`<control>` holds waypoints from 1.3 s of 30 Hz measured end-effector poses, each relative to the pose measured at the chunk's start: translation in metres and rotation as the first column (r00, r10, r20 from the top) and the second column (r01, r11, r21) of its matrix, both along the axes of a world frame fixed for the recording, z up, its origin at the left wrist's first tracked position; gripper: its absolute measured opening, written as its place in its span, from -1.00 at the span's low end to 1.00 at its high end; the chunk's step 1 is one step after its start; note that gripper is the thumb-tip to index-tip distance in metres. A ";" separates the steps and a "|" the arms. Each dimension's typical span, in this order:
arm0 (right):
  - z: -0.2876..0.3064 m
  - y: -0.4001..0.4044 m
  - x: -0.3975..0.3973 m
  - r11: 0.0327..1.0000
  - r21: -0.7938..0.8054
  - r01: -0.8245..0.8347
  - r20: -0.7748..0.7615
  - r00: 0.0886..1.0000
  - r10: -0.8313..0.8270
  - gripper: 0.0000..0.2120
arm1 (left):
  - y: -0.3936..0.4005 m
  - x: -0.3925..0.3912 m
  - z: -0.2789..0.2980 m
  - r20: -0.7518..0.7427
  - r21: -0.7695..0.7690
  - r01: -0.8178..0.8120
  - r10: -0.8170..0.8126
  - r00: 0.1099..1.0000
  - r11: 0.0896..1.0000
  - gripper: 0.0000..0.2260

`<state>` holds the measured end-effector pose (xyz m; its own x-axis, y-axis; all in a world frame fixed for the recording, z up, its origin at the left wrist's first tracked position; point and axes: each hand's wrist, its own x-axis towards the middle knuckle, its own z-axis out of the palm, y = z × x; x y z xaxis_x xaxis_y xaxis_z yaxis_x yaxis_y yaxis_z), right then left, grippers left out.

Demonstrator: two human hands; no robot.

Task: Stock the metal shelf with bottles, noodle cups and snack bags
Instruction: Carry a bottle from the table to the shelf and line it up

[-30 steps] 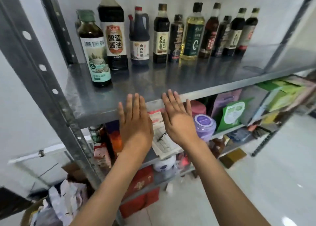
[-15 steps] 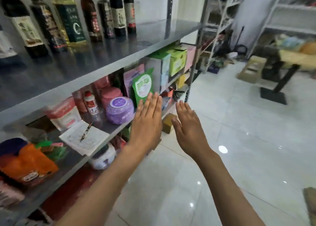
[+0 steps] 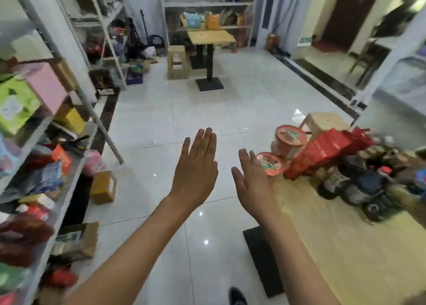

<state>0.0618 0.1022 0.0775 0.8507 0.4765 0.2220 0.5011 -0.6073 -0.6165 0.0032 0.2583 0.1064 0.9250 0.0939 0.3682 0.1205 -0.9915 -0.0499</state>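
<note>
The metal shelf [image 3: 46, 189] lines the left. On the table [image 3: 345, 247], bottles [image 3: 359, 187] crowd its far right edge, snack bags [image 3: 322, 152] and noodle cups [image 3: 289, 141] its far corner. Left hand [image 3: 196, 171] and right hand [image 3: 253, 180] are flat, empty; a hasty reach could topple the stacked cups.

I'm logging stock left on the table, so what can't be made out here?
Head view only:
- Bottles: motion blur smears labels; the right edge cuts the group, so no count.
- Lower noodle cup: partly behind the right hand.
- Red bag: print blurred.
- Shelf goods: blurred, cut by left edge.
</note>
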 end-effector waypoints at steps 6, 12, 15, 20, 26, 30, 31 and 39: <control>-0.033 -0.124 0.053 0.910 0.145 0.388 -0.135 0.919 -0.370 -0.53 | -0.114 0.092 -0.019 -0.079 -0.045 0.287 -0.290 0.954 0.957 -0.48; -0.061 -0.225 0.114 0.677 0.137 0.723 -0.271 0.684 -0.677 -0.55 | -0.206 0.144 -0.043 -0.131 -0.184 0.388 -0.414 0.901 0.903 -0.43; -0.068 -0.259 0.160 0.594 0.154 0.789 -0.378 0.603 -0.703 -0.54 | -0.228 0.157 -0.048 -0.144 -0.220 0.395 -0.430 0.891 0.892 -0.41; -0.071 -0.282 0.225 0.581 0.119 0.805 -0.427 0.570 -0.702 -0.41 | -0.234 0.187 -0.048 -0.155 -0.275 0.374 -0.425 0.892 0.885 -0.42; -0.081 -0.278 0.272 0.697 0.017 0.717 -0.390 0.647 -0.656 -0.34 | -0.236 0.216 -0.043 -0.183 -0.299 0.306 -0.369 0.911 0.904 -0.45; -0.095 -0.278 0.280 0.642 0.076 0.763 -0.367 0.620 -0.693 -0.59 | -0.237 0.225 -0.044 -0.201 -0.316 0.273 -0.346 0.917 0.909 -0.44; -0.095 -0.278 0.280 0.633 0.120 0.764 -0.391 0.623 -0.677 -0.63 | -0.237 0.226 -0.044 -0.199 -0.325 0.265 -0.340 0.919 0.908 -0.44; -0.058 -0.282 0.244 0.634 0.139 0.760 -0.311 0.642 -0.701 -0.68 | -0.230 0.216 -0.044 -0.184 -0.460 0.292 -0.412 0.892 0.839 -0.48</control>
